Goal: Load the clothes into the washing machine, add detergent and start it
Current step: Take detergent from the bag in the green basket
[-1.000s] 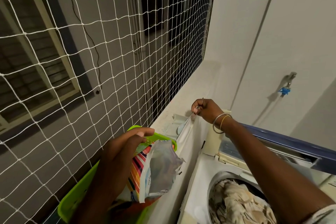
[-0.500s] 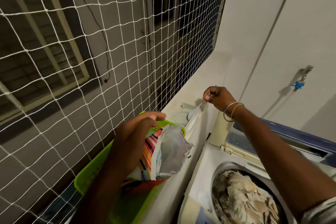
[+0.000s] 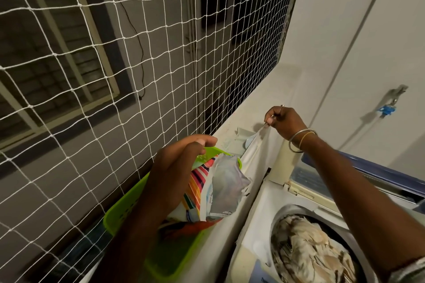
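A striped detergent bag [image 3: 220, 188] with its top open stands in a green basket [image 3: 128, 211] on the ledge. My left hand [image 3: 177, 167] grips the bag's upper edge. Farther along the ledge, my right hand [image 3: 285, 122] pinches the handle of a pale spoon [image 3: 250, 142], whose bowl points down at the ledge. The washing machine [image 3: 259, 213] stands open at the lower right, and beige patterned clothes [image 3: 310, 253] fill its drum.
White safety netting [image 3: 161, 76] runs along the ledge on the left. The machine's raised blue-edged lid [image 3: 368, 172] lies under my right forearm. A wall tap with a blue fitting [image 3: 386, 108] is at the right.
The view has shifted so both hands sit a little higher and further right in it. Both hands keep the same holds on the bag and the spoon.
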### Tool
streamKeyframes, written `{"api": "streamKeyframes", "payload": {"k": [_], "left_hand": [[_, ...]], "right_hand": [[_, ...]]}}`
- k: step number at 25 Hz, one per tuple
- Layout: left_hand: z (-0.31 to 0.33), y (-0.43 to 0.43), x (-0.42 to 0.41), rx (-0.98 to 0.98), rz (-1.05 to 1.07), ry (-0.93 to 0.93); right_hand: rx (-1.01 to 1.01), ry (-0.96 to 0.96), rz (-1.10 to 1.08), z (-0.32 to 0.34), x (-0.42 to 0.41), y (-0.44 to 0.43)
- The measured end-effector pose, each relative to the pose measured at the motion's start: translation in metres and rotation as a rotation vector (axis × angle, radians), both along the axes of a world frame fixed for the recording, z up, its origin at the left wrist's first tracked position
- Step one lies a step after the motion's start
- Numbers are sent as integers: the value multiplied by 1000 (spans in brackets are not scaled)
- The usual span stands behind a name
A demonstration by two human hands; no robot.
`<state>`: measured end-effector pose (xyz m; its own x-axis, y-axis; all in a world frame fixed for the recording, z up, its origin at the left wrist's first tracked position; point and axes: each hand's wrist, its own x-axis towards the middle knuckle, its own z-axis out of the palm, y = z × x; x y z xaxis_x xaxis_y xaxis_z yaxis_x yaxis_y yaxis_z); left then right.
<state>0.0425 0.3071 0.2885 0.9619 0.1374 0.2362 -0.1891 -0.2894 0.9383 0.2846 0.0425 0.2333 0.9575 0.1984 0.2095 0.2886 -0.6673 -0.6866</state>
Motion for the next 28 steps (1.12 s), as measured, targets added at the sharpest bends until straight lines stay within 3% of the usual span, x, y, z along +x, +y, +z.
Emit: {"api": "streamKeyframes", "payload": {"k": [13, 22, 25, 28], "left_hand": [[2, -2, -1, 28, -27, -41], [0, -4, 0, 46, -33, 0], [0, -5, 0, 50, -39, -8], [-2, -6, 1, 36, -48, -15]], "right_hand": [[-63, -224, 22, 6, -28, 9], [-187, -497, 72, 16, -50, 9], [-100, -536, 3, 21, -59, 4], [189, -426, -103, 31, -77, 1]]}}
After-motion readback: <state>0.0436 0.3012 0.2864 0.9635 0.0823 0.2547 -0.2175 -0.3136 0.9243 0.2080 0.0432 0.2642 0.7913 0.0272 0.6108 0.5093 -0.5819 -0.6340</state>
